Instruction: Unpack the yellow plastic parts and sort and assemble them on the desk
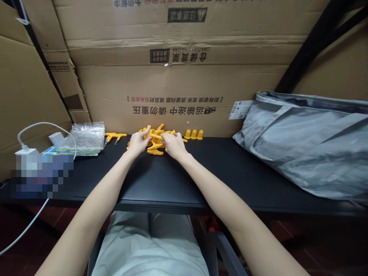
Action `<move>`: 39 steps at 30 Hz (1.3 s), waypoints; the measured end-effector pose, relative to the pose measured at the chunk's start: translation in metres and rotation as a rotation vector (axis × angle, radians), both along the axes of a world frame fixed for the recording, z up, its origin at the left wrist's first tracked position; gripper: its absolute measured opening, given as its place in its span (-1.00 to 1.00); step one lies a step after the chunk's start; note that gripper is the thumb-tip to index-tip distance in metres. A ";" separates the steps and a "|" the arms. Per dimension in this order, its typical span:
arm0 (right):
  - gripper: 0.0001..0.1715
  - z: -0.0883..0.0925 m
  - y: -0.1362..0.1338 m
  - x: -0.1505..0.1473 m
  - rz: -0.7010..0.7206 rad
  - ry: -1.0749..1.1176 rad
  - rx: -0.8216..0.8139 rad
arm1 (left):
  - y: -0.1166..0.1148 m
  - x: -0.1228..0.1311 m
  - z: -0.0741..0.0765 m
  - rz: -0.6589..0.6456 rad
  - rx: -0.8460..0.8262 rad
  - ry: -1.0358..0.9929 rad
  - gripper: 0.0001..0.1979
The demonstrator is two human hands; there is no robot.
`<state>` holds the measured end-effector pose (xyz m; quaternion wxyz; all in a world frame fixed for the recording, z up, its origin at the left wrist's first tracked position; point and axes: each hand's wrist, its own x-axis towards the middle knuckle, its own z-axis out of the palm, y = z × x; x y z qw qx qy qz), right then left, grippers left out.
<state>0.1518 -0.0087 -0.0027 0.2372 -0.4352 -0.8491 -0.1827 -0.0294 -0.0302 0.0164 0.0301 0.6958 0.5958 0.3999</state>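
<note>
A heap of yellow plastic pieces (pixel 155 147) lies at the far side of the black table (pixel 161 184), against the cardboard. My left hand (pixel 138 142) rests on the heap's left side with fingers curled around a yellow piece. My right hand (pixel 172 144) is on the heap's right side, fingers closed on another yellow piece. Both hands meet over the middle of the pile. Two yellow T-handled pieces with metal screws (pixel 115 136) lie to the left. Three small yellow caps (pixel 194 134) stand in a row to the right.
Clear plastic bags (pixel 87 136) and a white charger with cable (pixel 27 153) sit at the left. A large grey bag (pixel 310 145) fills the table's right side. Cardboard boxes (pixel 178 76) wall the back. My lap shows below the table edge.
</note>
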 end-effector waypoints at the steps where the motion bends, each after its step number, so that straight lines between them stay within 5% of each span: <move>1: -0.76 0.000 -0.001 0.000 -0.006 -0.013 0.004 | 0.000 0.000 0.000 0.001 -0.016 -0.016 -0.46; 11: -0.69 0.001 -0.003 -0.001 -0.068 -0.110 0.067 | 0.001 0.001 -0.002 -0.003 -0.222 -0.113 -0.45; 18: -0.72 -0.007 0.011 0.012 0.019 -0.050 0.051 | -0.003 0.010 -0.010 0.067 -0.003 0.194 -0.43; 28: -0.67 -0.009 0.012 0.012 0.097 -0.006 -0.149 | -0.001 0.007 -0.014 0.049 0.033 0.252 -0.45; 39: -0.76 0.001 0.008 0.015 -0.072 -0.015 0.085 | 0.005 0.010 -0.013 0.068 -0.028 0.093 -0.59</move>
